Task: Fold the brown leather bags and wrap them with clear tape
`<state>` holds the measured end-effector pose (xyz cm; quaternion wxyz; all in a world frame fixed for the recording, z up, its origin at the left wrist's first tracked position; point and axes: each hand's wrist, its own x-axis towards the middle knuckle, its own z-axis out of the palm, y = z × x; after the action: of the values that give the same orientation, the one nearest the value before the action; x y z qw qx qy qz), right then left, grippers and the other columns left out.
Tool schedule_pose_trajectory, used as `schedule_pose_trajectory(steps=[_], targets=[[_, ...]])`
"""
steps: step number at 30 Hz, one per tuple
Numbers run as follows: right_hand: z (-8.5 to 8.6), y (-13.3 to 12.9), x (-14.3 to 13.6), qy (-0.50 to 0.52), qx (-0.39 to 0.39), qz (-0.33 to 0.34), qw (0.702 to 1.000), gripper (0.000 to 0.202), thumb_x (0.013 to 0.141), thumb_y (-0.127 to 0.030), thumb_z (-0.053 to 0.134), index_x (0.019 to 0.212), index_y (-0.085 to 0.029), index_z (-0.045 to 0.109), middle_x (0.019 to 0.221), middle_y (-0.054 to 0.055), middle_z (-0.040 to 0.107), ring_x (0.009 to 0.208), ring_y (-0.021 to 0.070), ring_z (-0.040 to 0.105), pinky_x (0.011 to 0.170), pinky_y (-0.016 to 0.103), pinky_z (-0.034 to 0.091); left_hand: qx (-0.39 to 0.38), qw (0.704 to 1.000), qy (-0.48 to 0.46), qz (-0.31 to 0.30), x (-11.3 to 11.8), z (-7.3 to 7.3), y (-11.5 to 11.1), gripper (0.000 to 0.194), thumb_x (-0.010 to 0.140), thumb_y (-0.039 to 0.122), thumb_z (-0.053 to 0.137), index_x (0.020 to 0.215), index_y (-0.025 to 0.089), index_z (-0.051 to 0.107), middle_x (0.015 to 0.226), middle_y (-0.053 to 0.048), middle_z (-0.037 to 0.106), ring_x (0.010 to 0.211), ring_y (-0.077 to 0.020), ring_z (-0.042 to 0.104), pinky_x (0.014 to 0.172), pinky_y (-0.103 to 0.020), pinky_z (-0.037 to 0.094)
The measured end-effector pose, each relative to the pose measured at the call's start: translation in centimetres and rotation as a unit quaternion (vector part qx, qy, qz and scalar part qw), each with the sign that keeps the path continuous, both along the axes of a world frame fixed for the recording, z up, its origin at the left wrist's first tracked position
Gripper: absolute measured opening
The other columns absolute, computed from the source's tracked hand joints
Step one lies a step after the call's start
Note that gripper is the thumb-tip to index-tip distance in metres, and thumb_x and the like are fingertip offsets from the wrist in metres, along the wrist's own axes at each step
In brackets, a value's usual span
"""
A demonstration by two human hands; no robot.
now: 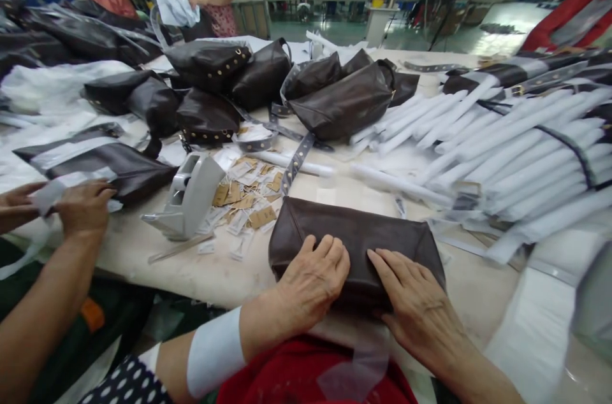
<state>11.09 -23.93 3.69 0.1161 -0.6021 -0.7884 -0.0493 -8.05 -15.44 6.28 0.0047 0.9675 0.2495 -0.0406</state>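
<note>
The left grip point(313, 276) curls on the dark bag point(356, 219) beneath it, whether pinching I cannot tell; the right grip point(415, 292) spreads loosely beside it, touching the bag. Shaping seems in hand; next calls for even pressure.

The left hand point(318, 273) and the right hand point(421, 295) are placed on a dark bag point(356, 225). Between it and a dispenser point(198, 197) lie many tags point(262, 217).

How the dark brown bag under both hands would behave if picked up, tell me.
The dark brown bag would probably sag little, since its sides look filled out. Its smooth, faintly shiny surface may be slightly slippery. Its boxy shape suggests it won't readily roll.
</note>
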Motion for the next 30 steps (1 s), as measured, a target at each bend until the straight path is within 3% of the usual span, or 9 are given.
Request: schedule_pose_trajectory(steps=[4,7,10,13,17,20,25,27,30], targets=[[-0.2,1.0,-0.2,0.028,0.017,-0.002,0.999,0.049,0.061,-0.002,0.046,0.108,-0.015,0.056,0.102,0.010,0.065,0.093,0.0224,0.057,0.079,0.033,0.044,-0.022,0.999,0.007,-0.031,0.8,-0.4,0.4,0.017,0.081,0.010,0.043,0.096,0.012,0.050,0.090,-0.008,0.052,0.084,-0.0227,0.049,0.070,-0.035,0.043],[-0.1,1.6,-0.2,0.050,-0.005,-0.003,0.999,0.040,0.057,0.001,0.046,0.091,-0.017,0.059,0.087,0.006,0.064,0.078,0.0187,0.056,0.067,0.028,0.042,-0.046,0.998,0.014,-0.034,0.8,-0.6,0.5,0.012,0.079,0.006,0.044,0.085,0.015,0.050,0.083,-0.006,0.051,0.077,-0.0213,0.048,0.062,-0.033,0.041],[0.1,1.8,-0.9,0.038,-0.023,0.001,0.999,0.045,0.057,-0.001,0.049,0.098,-0.016,0.058,0.086,0.006,0.062,0.076,0.0197,0.053,0.065,0.030,0.041,-0.019,0.999,-0.009,-0.037,0.8,-0.9,0.0,0.014,0.081,0.007,0.044,0.092,0.012,0.052,0.085,-0.007,0.052,0.076,-0.0215,0.048,0.060,-0.033,0.041],[-0.4,1.6,-2.0,0.018,0.030,0.014,0.999,0.048,0.063,0.001,0.046,0.107,-0.013,0.057,0.081,0.006,0.059,0.073,0.0195,0.050,0.064,0.030,0.040,0.025,0.997,-0.054,-0.040,1.0,-1.8,-1.0,0.018,0.087,0.011,0.040,0.101,0.009,0.051,0.089,-0.008,0.053,0.077,-0.0216,0.049,0.061,-0.034,0.041],[-1.4,1.5,-2.4,0.030,0.091,0.024,0.995,0.037,0.068,0.004,0.042,0.094,-0.013,0.061,0.065,0.002,0.053,0.063,0.0169,0.046,0.058,0.028,0.036,0.009,0.998,-0.060,-0.033,1.1,-2.8,-1.4,0.016,0.089,0.010,0.038,0.092,0.014,0.053,0.081,-0.005,0.053,0.073,-0.0192,0.049,0.058,-0.032,0.039],[-1.2,1.8,-2.0,0.049,0.039,0.009,0.998,0.034,0.063,0.001,0.049,0.089,-0.016,0.062,0.074,0.004,0.058,0.070,0.0175,0.050,0.062,0.027,0.038,-0.021,0.999,-0.040,0.015,0.6,-2.2,-0.9,0.012,0.086,0.017,0.049,0.097,0.015,0.052,0.091,-0.006,0.054,0.084,-0.0223,0.051,0.063,-0.034,0.042],[0.2,2.8,-1.8,0.009,-0.034,-0.003,0.999,0.067,0.053,-0.008,0.059,0.120,-0.008,0.051,0.115,0.014,0.059,0.102,0.0271,0.051,0.081,0.037,0.042,-0.030,0.996,0.017,0.083,-0.2,-0.8,-0.4,0.043,0.079,0.024,0.059,0.116,0.008,0.045,0.109,-0.014,0.052,0.097,-0.0282,0.048,0.071,-0.041,0.044],[0.4,3.4,-1.9,0.003,-0.070,-0.005,0.998,0.062,0.052,-0.007,0.058,0.115,-0.009,0.056,0.113,0.014,0.060,0.101,0.0267,0.052,0.080,0.036,0.043,-0.022,0.997,0.018,0.078,0.2,-0.9,-0.4,0.041,0.079,0.022,0.055,0.116,0.006,0.045,0.109,-0.015,0.052,0.097,-0.0289,0.048,0.072,-0.043,0.044],[0.1,4.1,-2.0,0.002,-0.114,-0.007,0.993,0.045,0.054,-0.001,0.052,0.095,-0.014,0.063,0.093,0.007,0.065,0.086,0.0211,0.056,0.071,0.029,0.043,-0.027,0.996,0.011,0.081,0.8,-1.5,-0.2,0.032,0.080,0.018,0.052,0.110,0.006,0.049,0.100,-0.014,0.054,0.090,-0.0272,0.051,0.068,-0.040,0.044]])
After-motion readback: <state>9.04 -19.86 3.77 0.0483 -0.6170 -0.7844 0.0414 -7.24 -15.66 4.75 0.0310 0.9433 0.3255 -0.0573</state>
